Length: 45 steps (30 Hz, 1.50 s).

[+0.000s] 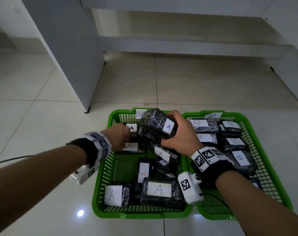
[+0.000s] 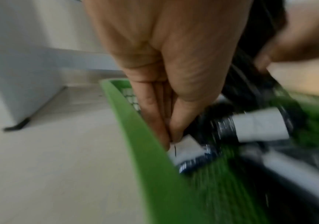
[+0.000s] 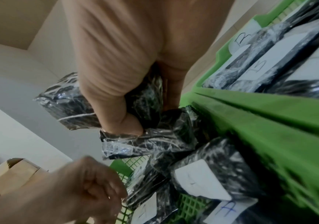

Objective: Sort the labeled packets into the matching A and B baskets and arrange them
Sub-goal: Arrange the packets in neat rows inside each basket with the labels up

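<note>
Two green mesh baskets sit side by side on the floor. The left A basket [image 1: 100, 184] holds several black wrapped packets with white A labels, lying loosely. The right B basket [image 1: 242, 116] holds B packets [image 1: 236, 142] in rows. My right hand [image 1: 182, 133] grips a black A packet [image 1: 155, 125] raised over the far end of the A basket; the same held packet [image 3: 68, 103] shows in the right wrist view. My left hand [image 1: 121, 137] reaches into the A basket's far left, thumb and fingers pinching the edge of another A packet [image 2: 187, 150], blurred.
A grey cabinet panel [image 1: 68, 57] stands on the tiled floor behind and left of the baskets, with a low shelf beyond. A black cable [image 1: 8, 160] lies at the left. A cardboard box [image 3: 11, 171] shows in the right wrist view.
</note>
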Available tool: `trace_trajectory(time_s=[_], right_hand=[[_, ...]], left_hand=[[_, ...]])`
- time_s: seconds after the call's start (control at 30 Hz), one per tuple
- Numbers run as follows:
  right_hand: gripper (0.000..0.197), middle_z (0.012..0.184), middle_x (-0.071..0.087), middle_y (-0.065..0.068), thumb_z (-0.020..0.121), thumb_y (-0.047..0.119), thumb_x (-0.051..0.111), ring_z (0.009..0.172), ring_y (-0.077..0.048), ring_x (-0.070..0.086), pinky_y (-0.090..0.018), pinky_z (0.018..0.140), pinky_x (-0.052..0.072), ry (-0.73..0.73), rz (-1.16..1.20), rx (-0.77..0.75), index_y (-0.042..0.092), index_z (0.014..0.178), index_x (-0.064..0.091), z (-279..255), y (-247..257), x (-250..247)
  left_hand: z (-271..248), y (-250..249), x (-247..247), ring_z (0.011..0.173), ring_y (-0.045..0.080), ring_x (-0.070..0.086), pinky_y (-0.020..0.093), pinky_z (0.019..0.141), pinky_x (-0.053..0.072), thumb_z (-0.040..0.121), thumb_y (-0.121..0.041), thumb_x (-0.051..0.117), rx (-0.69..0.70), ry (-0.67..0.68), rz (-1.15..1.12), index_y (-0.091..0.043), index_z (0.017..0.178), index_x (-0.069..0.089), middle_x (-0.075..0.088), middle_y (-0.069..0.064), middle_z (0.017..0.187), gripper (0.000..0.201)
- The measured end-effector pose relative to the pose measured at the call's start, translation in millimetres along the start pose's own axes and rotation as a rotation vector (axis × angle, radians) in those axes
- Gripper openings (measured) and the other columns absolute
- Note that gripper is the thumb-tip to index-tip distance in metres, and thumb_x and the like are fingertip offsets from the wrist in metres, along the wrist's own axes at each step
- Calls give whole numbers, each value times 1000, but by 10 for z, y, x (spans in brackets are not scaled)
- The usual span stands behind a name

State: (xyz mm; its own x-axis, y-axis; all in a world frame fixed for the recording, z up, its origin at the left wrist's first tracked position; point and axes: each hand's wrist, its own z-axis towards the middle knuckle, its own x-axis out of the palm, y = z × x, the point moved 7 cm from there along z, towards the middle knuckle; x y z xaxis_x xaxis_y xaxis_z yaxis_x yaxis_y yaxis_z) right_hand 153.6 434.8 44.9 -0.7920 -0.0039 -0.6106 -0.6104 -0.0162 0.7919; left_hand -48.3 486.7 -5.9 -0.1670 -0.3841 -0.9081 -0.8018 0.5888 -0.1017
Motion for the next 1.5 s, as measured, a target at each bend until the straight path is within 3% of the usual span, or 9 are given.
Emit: trace_trajectory(time_s=[0.13, 0.2, 0.37, 0.53, 0.77, 1.0, 1.2, 1.37, 1.5], right_hand=[[77, 97, 63, 14, 54, 9, 92, 82, -4, 66, -31, 69, 62, 112, -58, -17, 24, 118, 52, 94, 196, 275], [77, 100, 67, 9, 53, 12, 92, 86, -11, 66, -35, 72, 61, 186, -132, -39, 25, 117, 52, 159, 304, 476], [73, 105, 64, 2, 57, 15, 91, 92, -20, 62, -37, 75, 55, 321, -324, -61, 26, 113, 46, 261, 428, 941], [70, 103, 59, 4, 60, 10, 89, 88, -17, 57, -28, 62, 41, 328, -351, -118, 25, 108, 42, 260, 415, 1158], [70, 107, 66, 7, 58, 20, 94, 93, -12, 64, -27, 77, 55, 28, -89, -55, 24, 114, 52, 308, 379, 699], [74, 96, 62, 14, 55, 32, 97, 85, -7, 65, -24, 68, 57, -14, -88, 79, 27, 111, 49, 178, 139, 318], [79, 104, 62, 12, 57, 36, 96, 91, -11, 64, -31, 76, 58, 61, -159, 104, 28, 116, 45, 48, -46, 292], [74, 96, 64, 11, 59, 30, 94, 82, -9, 65, -21, 62, 51, 107, -238, 96, 29, 113, 44, -6, -174, 342], [70, 95, 66, 10, 59, 26, 92, 80, -9, 65, -26, 63, 55, 114, -268, 110, 28, 110, 44, 2, -218, 349]], left_hand=[[-229, 516, -612, 64, 14, 59, 25, 70, 55, 71, -9, 63, -129, -417, -250, -20, 82, 78, 72, -2, 75, 22], [-359, 661, -651, 66, 14, 57, 30, 69, 56, 69, -9, 64, -115, -497, -316, -20, 87, 77, 68, -6, 73, 25], [-491, 732, -322, 102, 21, 56, 33, 92, 47, 58, -36, 65, -78, -433, -355, -19, 104, 73, 67, 0, 106, 49], [-531, 780, -148, 104, 26, 55, 40, 93, 46, 57, -32, 66, -38, -443, -374, -17, 105, 70, 65, 3, 109, 51], [-544, 528, -186, 103, 23, 52, 43, 90, 44, 63, -56, 66, -16, -492, -134, -18, 111, 57, 60, 0, 106, 62], [-226, -114, 71, 99, 22, 59, 39, 95, 39, 74, -59, 63, 287, -197, 316, -25, 114, 63, 64, -1, 106, 52], [-141, 57, 47, 105, 21, 60, 37, 98, 37, 79, -57, 60, 183, -203, 264, -27, 132, 52, 63, -2, 112, 61], [-111, 53, 52, 96, 21, 55, 37, 96, 35, 77, -66, 53, 87, -191, 420, -20, 115, 60, 63, -1, 104, 59], [-50, -7, 119, 96, 25, 53, 40, 96, 33, 77, -62, 59, 17, -141, 476, -15, 114, 57, 63, 4, 106, 60]])
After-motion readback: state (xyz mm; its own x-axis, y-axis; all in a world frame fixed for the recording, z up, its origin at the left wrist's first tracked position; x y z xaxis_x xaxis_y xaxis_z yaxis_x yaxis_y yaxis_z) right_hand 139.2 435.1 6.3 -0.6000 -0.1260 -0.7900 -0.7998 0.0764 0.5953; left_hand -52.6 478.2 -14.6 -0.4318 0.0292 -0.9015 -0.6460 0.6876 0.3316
